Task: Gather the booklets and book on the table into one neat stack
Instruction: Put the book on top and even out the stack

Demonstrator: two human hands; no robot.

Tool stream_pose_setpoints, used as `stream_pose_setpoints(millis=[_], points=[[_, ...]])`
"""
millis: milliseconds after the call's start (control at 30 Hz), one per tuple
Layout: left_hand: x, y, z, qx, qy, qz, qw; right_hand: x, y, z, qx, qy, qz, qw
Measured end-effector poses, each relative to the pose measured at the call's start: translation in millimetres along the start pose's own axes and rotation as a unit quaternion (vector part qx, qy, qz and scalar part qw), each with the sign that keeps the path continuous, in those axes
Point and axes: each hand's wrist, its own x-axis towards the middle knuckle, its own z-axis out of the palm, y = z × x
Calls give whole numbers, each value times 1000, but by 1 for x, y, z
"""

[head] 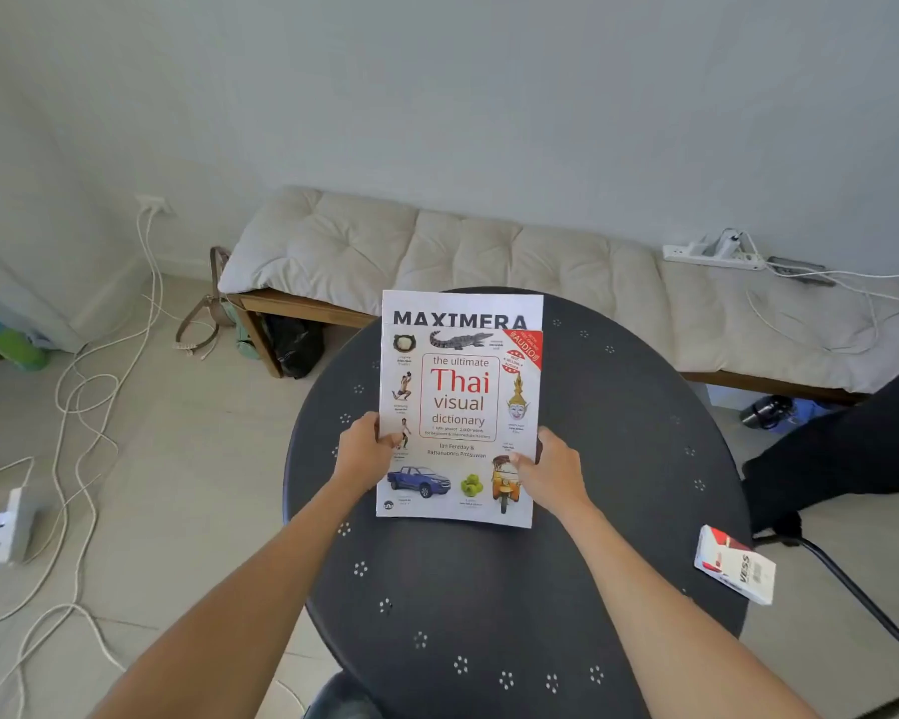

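A white Thai visual dictionary book (458, 407) lies face up on top of a white booklet (463, 306) marked MAXIMERA, whose top strip sticks out beyond the book's far edge. Both rest on the round dark table (618, 433). My left hand (359, 448) grips the book's left edge, thumb on the cover. On the right edge, my right hand (551, 469) holds the stack with its thumb on the cover near the yellow tuk-tuk picture. Whether more booklets lie underneath is hidden.
A small red and white box (735, 565) sits at the table's right edge. Behind the table stands a low bench with a beige cushion (489, 251). Cables (79, 397) and a power strip (1, 526) lie on the floor at left. A dark chair (852, 459) stands at right.
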Motion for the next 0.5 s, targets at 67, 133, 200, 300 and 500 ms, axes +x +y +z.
stream_pose_setpoints(millis=[67,133,200,300,500], points=[[19,-1,-8,20,-7,-11,1000,17,-9,5,-12,-19,8,1000],[37,-1,-13,29,-14,-30,999,34,-16,11,-23,-31,18,999],[54,-2,-17,41,-26,-49,998,49,-21,16,-34,-41,31,998],[77,-5,-19,55,-46,-81,994,67,-24,26,-33,-62,56,996],[114,-7,-14,52,-28,-102,993,97,-25,45,-23,-55,92,994]])
